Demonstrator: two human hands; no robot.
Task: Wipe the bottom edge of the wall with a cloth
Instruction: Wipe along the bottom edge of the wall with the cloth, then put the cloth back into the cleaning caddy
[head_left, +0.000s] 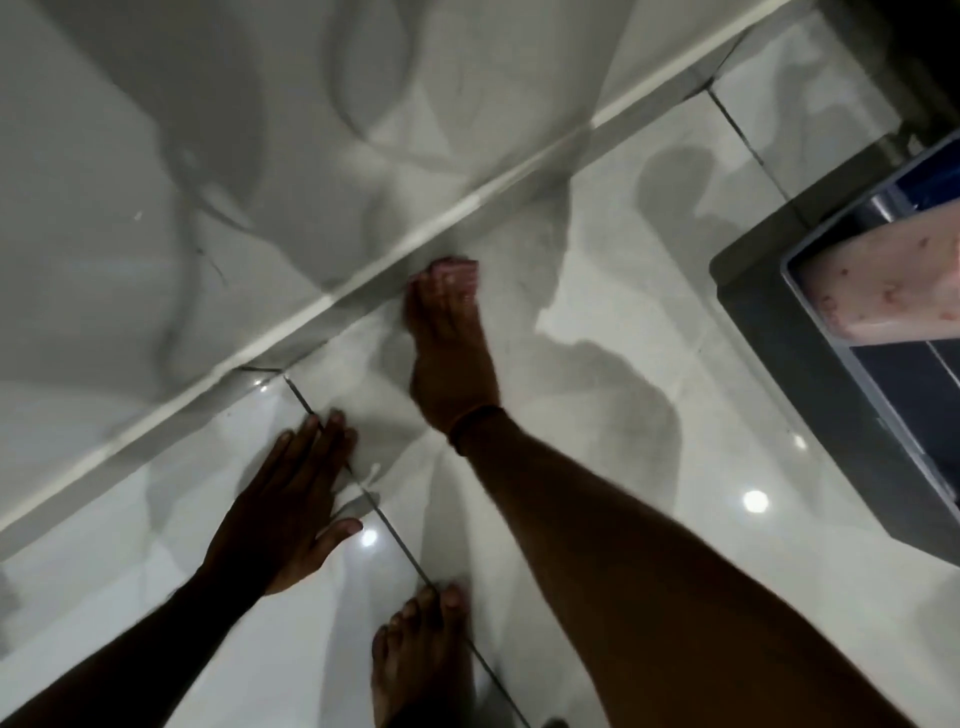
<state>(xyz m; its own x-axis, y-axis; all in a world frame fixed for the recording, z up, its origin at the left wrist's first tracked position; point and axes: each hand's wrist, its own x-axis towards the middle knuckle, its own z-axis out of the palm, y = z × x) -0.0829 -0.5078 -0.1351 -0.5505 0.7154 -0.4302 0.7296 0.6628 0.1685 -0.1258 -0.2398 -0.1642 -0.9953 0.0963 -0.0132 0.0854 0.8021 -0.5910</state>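
The wall's bottom edge (332, 304) is a glossy skirting strip with a white top line, running diagonally from lower left to upper right. My right hand (447, 338) reaches to that edge and presses a small pinkish cloth (453, 270) against it; only a bit of the cloth shows past the fingertips. A dark band circles the right wrist. My left hand (291, 504) lies flat on the floor tiles with its fingers spread, holding nothing, below and to the left of the right hand.
My bare foot (421, 654) stands on the shiny pale floor tiles (649, 291) at the bottom centre, on a dark grout line. A dark box-like unit (769, 343) stands at the right edge, with a pink speckled item (883, 291) lying on it.
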